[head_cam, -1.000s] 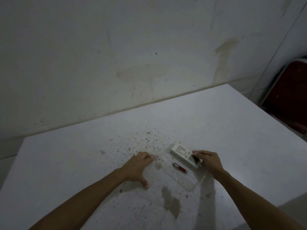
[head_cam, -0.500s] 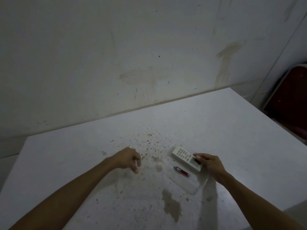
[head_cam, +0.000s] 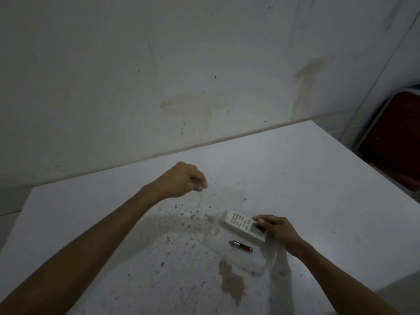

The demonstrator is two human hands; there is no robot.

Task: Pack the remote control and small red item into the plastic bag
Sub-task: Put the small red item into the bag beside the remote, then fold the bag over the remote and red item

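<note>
A white remote control [head_cam: 242,225] lies on the white table [head_cam: 318,178], buttons up. My right hand [head_cam: 277,230] grips its near end, by the display. A small red item with a silver tip [head_cam: 241,246] lies just in front of the remote. A clear plastic bag [head_cam: 268,258], hard to make out, spreads around both objects; whether they are inside or under it I cannot tell. My left hand [head_cam: 184,180] is raised above the table to the left, fingers pinched on the bag's edge, and the film stretches from it down to the remote.
The table is speckled with dark crumbs [head_cam: 181,214] and has a brown stain [head_cam: 231,283] near me. A stained wall runs along the far edge. A red folding chair [head_cam: 395,137] stands off the right side. The table's right edge is close to my right arm.
My left hand has risen from the tabletop and moved away from me, pulling the bag's edge up with it. My right hand has stayed on the remote.
</note>
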